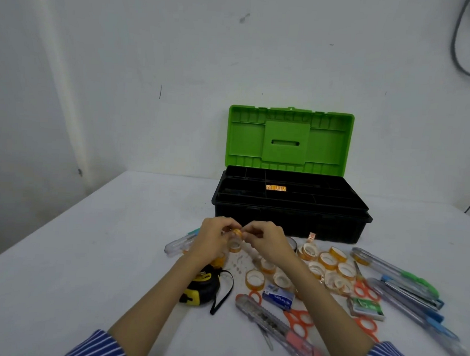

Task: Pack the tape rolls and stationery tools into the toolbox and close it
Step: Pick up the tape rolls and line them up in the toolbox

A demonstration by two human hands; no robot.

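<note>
Your two hands meet just in front of the toolbox point(291, 206). Left hand point(212, 237) and right hand point(266, 240) both pinch one small orange tape roll point(237, 233) between the fingertips, held above the counter point(106, 240). A second roll point(234, 245) sits just below it, close by your left palm; whether it is gripped or lying on the counter, cannot tell.

Toolbox stands open at the back of the counter, green lid point(290, 138) upright against the wall. Black tray on top, divided into compartments; a short row of orange rolls point(275, 188) lies in a middle compartment.

Loose tape rolls point(329, 263) scattered on the counter to the right of your hands, in front of the box. Yellow-and-black tape measure point(202, 286) under your left forearm, strap trailing. Blue staple box point(277, 296) and green staple box point(366, 308) lie nearer you. Orange-handled scissors point(301, 320) beside a clear utility knife point(266, 318). More clear cutters point(401, 279) with green and blue sliders at far right, lying side by side. Another clear cutter point(177, 245) left of your left hand.
</note>
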